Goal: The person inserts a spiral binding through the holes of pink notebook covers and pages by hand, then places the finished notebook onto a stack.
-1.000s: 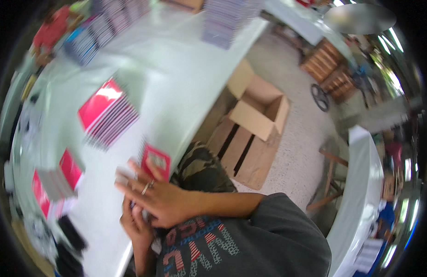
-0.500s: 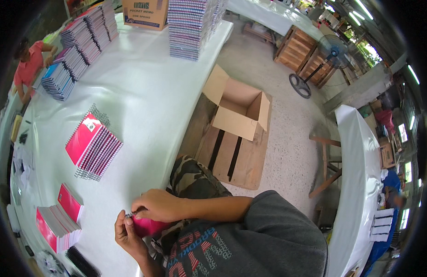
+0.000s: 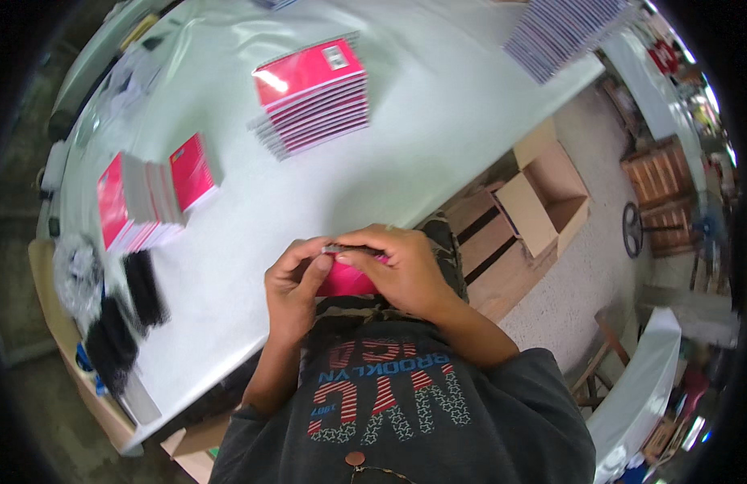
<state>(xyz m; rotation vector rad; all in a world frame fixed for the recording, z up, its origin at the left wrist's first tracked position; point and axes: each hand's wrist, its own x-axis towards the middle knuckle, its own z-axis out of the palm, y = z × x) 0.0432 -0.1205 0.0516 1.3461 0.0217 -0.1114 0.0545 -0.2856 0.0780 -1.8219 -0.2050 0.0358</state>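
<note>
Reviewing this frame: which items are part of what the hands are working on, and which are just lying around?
In hand:
- left hand and right hand, both gripping one pink booklet
- fanned stack of pink booklets
- smaller pile of pink booklets

Lying about:
- open cardboard box on the floor
- black bundles at the white table edge
- wooden crates

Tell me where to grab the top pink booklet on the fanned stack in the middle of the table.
Take the top pink booklet by its far edge, coming from above and behind. The fanned stack steps toward the person, so nearer edges sit flush on lower booklets, while the top cover lies flat and uncovered.
</note>
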